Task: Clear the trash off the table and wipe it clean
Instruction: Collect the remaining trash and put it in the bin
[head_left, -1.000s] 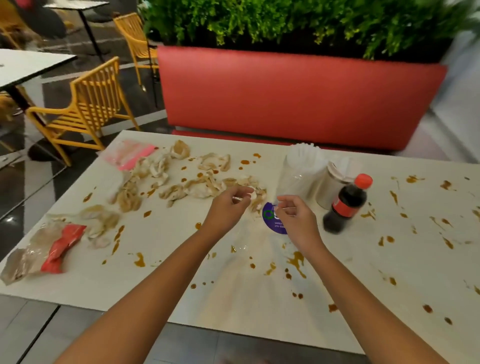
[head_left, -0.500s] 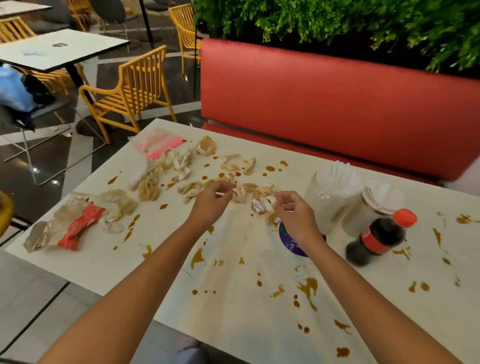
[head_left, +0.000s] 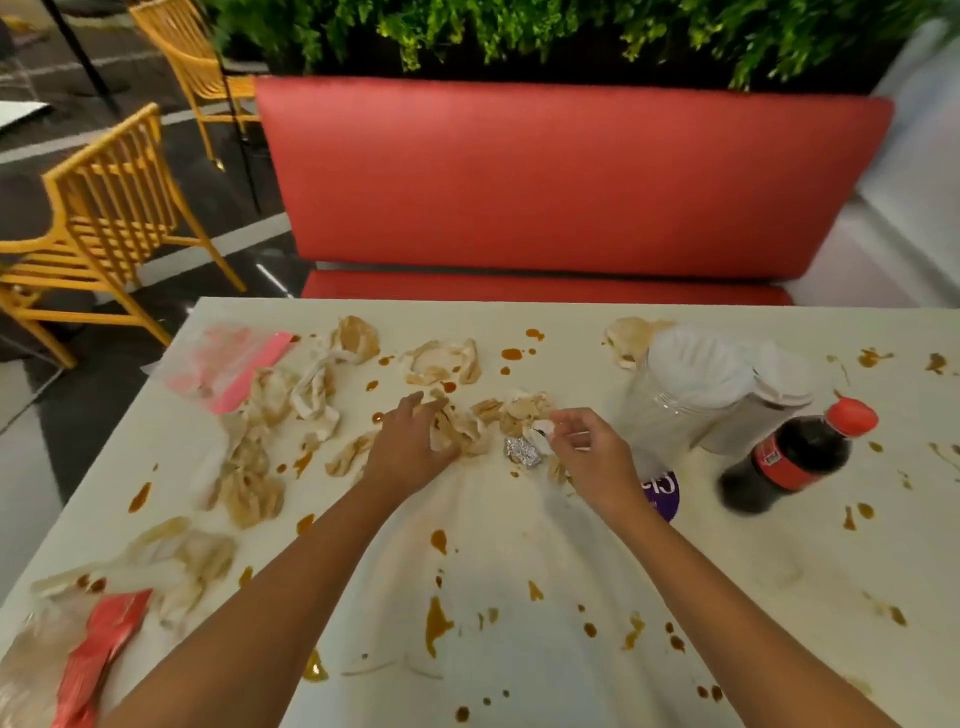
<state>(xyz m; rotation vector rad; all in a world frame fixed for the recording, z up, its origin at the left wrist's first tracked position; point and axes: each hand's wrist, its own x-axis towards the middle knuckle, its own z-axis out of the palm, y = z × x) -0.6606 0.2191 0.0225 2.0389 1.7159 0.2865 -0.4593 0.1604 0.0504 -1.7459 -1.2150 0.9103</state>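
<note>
Left hand (head_left: 410, 447) has spread onto crumpled napkins (head_left: 462, 431) (fingers released); right hand (head_left: 587, 457) pinches a white scrap (head_left: 543, 428).

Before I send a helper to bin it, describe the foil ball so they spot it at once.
On the white table, look left of the cola bottle, beside the right hand. The foil ball lies there: shiny silver, while the napkins around it are brown-stained paper.
</note>
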